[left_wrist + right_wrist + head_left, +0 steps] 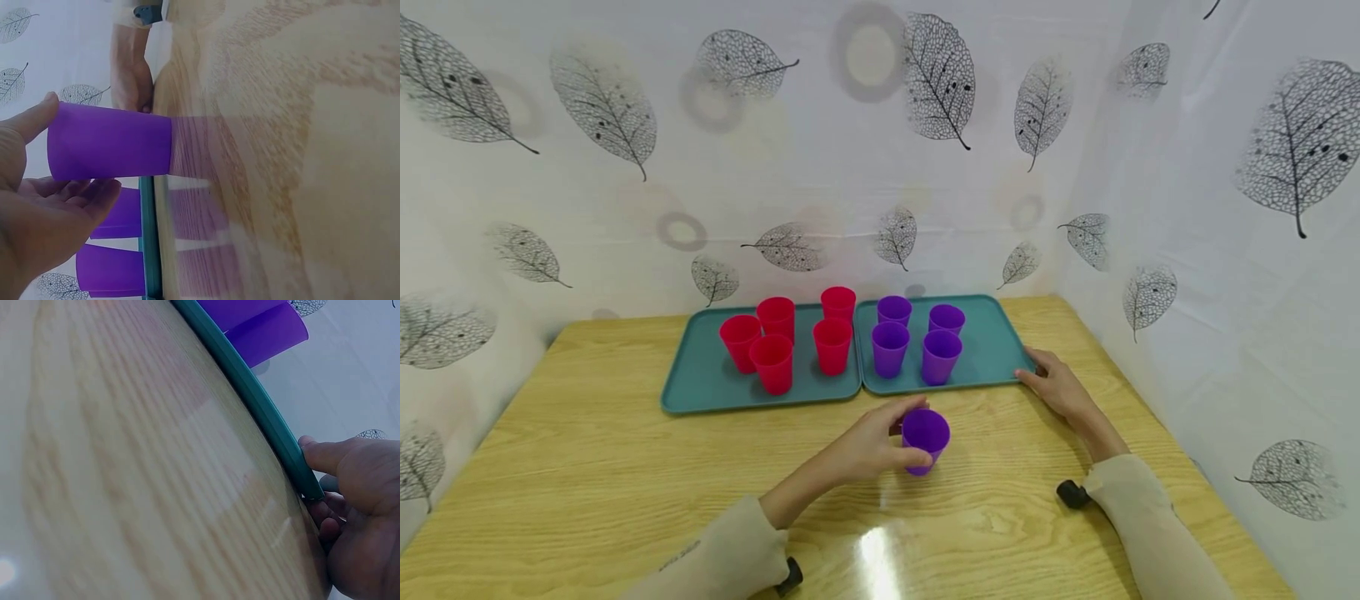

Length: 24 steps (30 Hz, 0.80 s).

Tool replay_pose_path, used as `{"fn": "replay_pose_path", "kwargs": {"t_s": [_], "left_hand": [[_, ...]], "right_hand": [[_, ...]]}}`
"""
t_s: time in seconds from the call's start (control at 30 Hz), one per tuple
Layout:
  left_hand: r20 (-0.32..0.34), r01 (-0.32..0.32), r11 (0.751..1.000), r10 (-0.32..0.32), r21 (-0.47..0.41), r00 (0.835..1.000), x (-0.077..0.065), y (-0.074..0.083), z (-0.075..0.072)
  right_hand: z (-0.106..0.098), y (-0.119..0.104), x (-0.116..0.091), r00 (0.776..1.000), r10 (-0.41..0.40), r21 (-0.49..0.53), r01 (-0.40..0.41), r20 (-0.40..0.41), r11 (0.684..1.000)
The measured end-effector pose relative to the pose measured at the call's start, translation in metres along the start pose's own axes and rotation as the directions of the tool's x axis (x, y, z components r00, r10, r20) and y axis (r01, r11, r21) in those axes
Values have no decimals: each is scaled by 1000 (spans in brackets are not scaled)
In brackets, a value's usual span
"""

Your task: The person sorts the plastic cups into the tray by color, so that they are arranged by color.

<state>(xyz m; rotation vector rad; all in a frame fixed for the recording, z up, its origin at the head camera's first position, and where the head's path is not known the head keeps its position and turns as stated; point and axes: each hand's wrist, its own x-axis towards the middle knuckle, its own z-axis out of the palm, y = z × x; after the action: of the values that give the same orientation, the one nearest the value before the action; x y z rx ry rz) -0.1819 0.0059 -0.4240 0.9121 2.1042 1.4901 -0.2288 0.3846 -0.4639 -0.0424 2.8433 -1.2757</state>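
A purple cup point(925, 440) is upright in front of the trays, its base touching or nearly touching the table. My left hand point(877, 442) grips it from the left, thumb on the near side and fingers on the far side. In the left wrist view the thumb lies against the rim of the same purple cup point(112, 142). At the right, my right hand point(1062, 385) pinches the near right corner of a teal tray point(992, 350). The right wrist view has the thumb on the rim of that tray point(262, 415), with fingertips partly hidden under the corner.
Several purple cups point(942, 357) stand upright on the right tray. Beside it, a second teal tray point(696, 387) bears several upright red cups point(772, 364). Both trays lie at the back of the wooden table point(647, 492), before a leaf-patterned white cloth point(820, 167).
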Motion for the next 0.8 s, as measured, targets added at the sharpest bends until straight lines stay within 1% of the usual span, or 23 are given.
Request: {"fn": "replay_pose_path", "kwargs": {"t_s": [0.13, 0.27, 0.47, 0.67, 0.8], "left_hand": [[-12, 3, 1000, -3, 7, 1000, 2, -1, 1], [-12, 12, 1000, -12, -11, 1000, 3, -1, 2], [-6, 30, 998, -31, -48, 1000, 5, -2, 6], [-19, 35, 997, -36, -68, 999, 5, -3, 8], [-21, 28, 996, -30, -79, 999, 6, -4, 9]], "right_hand": [[-1, 0, 1, 1000, 9, 1, -9, 2, 1000], [-2, 0, 2, 1000, 15, 3, -15, 13, 1000], [-6, -3, -2, 998, 19, 26, -21, 61, 999], [-10, -8, -2, 996, -4, 29, 1, 92, 1000], [-12, -8, 3, 996, -21, -20, 23, 82, 1000]]}}
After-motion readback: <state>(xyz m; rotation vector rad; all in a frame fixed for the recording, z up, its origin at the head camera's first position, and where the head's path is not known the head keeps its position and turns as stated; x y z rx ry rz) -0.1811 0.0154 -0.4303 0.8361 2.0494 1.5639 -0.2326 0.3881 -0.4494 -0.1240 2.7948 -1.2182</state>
